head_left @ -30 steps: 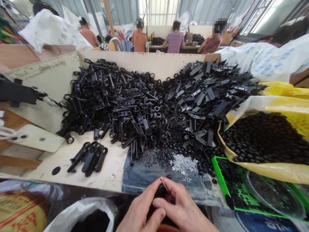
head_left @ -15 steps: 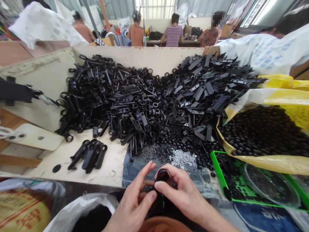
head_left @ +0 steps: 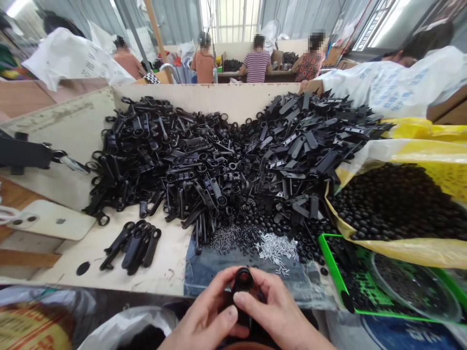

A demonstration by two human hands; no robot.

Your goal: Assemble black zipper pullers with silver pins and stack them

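Between my two hands, low in the middle of the head view, is a black plastic part with a ring-shaped end (head_left: pixel 243 276), its ring pointing up. My left hand (head_left: pixel 209 311) curls round its left side, fingers behind and thumb near the front. On the other side my right hand (head_left: pixel 272 304) grips it, the thumb pressed on the front just below the ring. My palms and fingers hide the lower portion. Just beyond my hands lie silver pins (head_left: pixel 277 247) and small dark pieces (head_left: pixel 228 239) on a dark mat (head_left: pixel 204 270).
A pile of black ringed parts (head_left: pixel 146 146) and a pile of flat black pieces (head_left: pixel 302 131) fill the bin. At right are a green tray (head_left: pixel 328 257) and a yellow sack (head_left: pixel 365 240) of black beads. A phone (head_left: pixel 58 219) lies left; several people sit beyond.
My left fingers have closed in round the black part, which sits more upright and slightly lower in the view. The whole scene has shifted a little downward as the camera tilted.
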